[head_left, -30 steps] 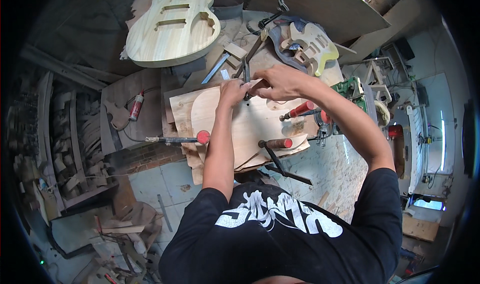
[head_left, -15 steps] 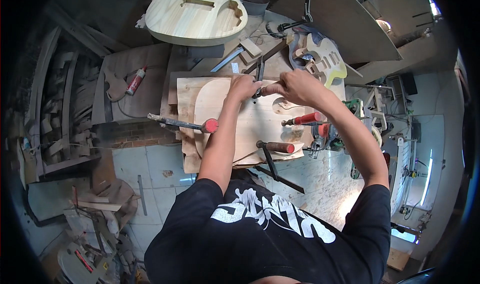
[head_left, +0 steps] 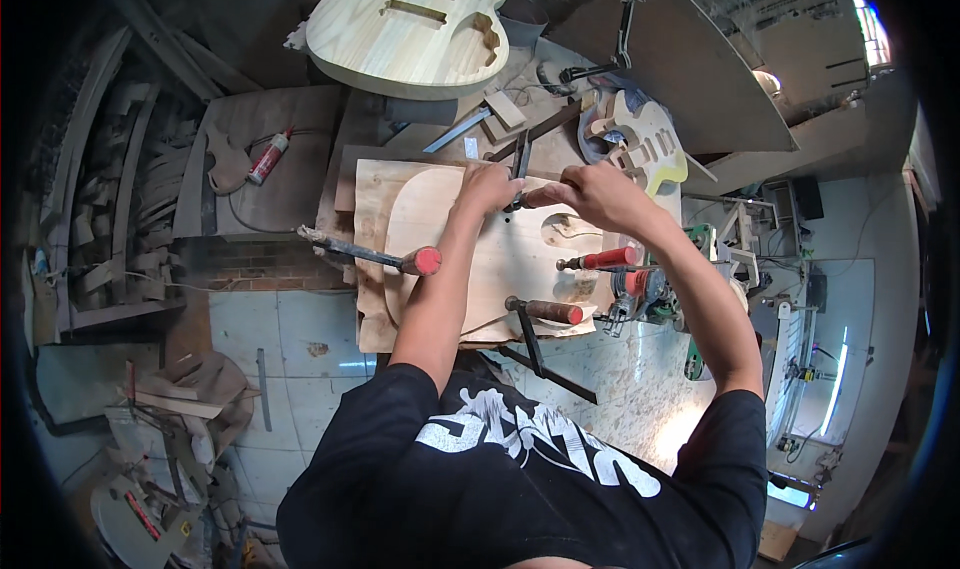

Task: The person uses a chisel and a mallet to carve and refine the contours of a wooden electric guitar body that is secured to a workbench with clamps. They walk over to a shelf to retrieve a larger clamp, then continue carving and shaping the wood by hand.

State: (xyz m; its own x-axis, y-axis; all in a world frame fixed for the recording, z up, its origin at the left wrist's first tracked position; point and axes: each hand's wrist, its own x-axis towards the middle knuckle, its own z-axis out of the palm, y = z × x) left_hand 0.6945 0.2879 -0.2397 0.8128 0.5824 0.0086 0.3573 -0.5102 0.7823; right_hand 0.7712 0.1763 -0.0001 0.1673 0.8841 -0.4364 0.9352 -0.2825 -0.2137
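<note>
Your right hand (head_left: 602, 197) is closed on the clamp (head_left: 522, 155) at the board's (head_left: 430, 214) far edge; your left hand (head_left: 489, 188) curls against the clamp, its grip impossible to tell.

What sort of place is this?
Likely a woodworking shop making guitars: a pale guitar body with routed cavities, red-handled clamps at a wooden panel, and stacked wood pieces along the left.

Both hands (head_left: 488, 188) (head_left: 602, 197) reach forward, held close together.

Left hand (head_left: 488, 188) and right hand (head_left: 603, 197) touch a clamp (head_left: 522, 155).
</note>
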